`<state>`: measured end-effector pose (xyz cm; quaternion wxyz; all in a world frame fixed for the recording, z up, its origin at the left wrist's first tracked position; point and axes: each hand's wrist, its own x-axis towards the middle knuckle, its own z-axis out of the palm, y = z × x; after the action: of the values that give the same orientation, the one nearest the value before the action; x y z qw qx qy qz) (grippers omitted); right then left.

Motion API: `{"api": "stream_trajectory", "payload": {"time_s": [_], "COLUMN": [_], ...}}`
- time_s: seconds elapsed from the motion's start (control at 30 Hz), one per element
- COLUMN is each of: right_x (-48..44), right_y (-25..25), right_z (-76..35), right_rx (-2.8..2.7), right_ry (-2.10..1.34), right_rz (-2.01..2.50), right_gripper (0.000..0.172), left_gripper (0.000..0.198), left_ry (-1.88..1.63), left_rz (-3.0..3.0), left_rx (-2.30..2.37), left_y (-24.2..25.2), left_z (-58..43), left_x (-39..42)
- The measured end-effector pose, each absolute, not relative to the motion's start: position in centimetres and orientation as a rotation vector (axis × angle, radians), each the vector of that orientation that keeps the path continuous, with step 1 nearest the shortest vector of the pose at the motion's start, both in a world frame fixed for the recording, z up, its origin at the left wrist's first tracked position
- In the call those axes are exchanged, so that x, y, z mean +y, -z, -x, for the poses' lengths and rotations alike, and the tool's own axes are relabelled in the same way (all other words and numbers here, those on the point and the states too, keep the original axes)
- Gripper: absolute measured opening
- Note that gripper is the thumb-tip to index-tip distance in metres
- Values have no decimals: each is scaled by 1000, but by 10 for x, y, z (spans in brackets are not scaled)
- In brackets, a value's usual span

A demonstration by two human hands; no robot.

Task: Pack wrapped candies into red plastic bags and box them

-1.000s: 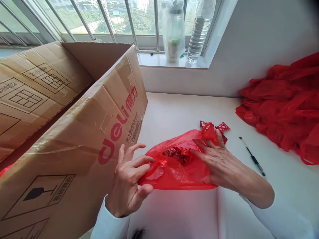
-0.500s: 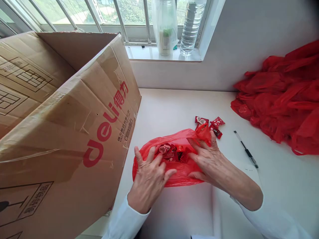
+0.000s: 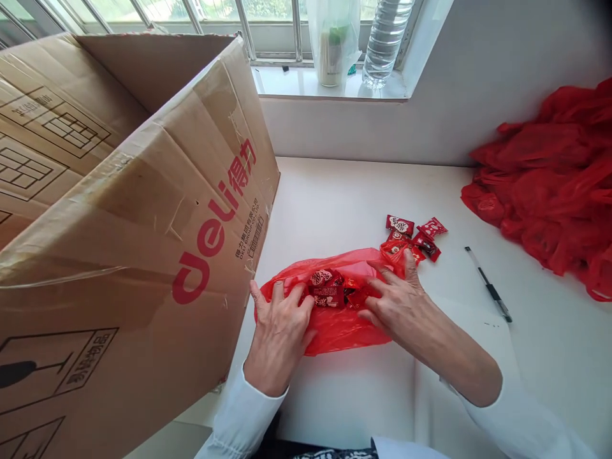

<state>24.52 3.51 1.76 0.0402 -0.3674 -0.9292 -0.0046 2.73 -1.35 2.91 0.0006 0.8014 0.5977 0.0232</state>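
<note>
A thin red plastic bag point(image 3: 351, 341) lies on the white table with its mouth facing up. Inside it, several red-wrapped candies point(image 3: 327, 290) show between my two hands. My left hand point(image 3: 282, 325) is over the bag's left end, its bent fingers gathering the plastic at the rim and its thumb partly covered. At the right end, my right hand point(image 3: 394, 299) has its fingers curled on the rim beside the candies, a fold of bag bunched by its thumb. Just beyond that hand, several loose wrapped candies point(image 3: 425, 245) lie on the table.
A large open cardboard box point(image 3: 201, 210) stands close on the left. A pen point(image 3: 488, 285) lies to the right near a white paper sheet. Red bags point(image 3: 549, 185) are heaped at the far right. A clear bottle point(image 3: 385, 44) and a wrapped container point(image 3: 331, 54) stand on the windowsill.
Both hands have drawn the bag's rim inward, so its mouth is narrower around the candies. My left fingers and thumb are more bent. The whole view has shifted slightly.
</note>
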Motion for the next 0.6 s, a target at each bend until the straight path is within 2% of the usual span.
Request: {"api": "stream_trajectory", "payload": {"time_s": [0.1, 0.27, 0.33, 0.37, 0.43, 0.47, 0.53, 0.6], "right_x": [33, 38, 40, 41, 41, 41, 40, 38], "right_y": [-11, -24, -31, -33, -32, -30, -25, -22], "right_z": [-250, -252, -250, -248, -248, -249, -253, -258], "right_rx": [-2894, -2890, -2857, -2848, -2854, -2860, -2869, -2877], "right_ry": [-123, -157, -89, -62, -57, -79, -145, -212], "right_rz": [1087, 1187, 1281, 1317, 1356, 1366, 1367, 1351], "right_gripper": [27, 34, 30, 25, 11, 9, 14, 24], "left_gripper": [46, 18, 12, 19, 50, 59, 59, 49], "left_ry": [-28, -19, -34, -43, -66, -77, -100, -115], "left_rz": [-2473, -2400, -2379, -2372, -2358, -2350, -2332, -2320], "left_rx": [1881, 1918, 1899, 1878, 1835, 1821, 1812, 1795], "left_y": [-31, -34, -30, -28, -21, -18, -12, -10], "left_z": [-21, -19, -21, -23, -27, -29, -30, -29], "left_x": [-20, -13, -7, -5, -2, -2, -3, -4]}}
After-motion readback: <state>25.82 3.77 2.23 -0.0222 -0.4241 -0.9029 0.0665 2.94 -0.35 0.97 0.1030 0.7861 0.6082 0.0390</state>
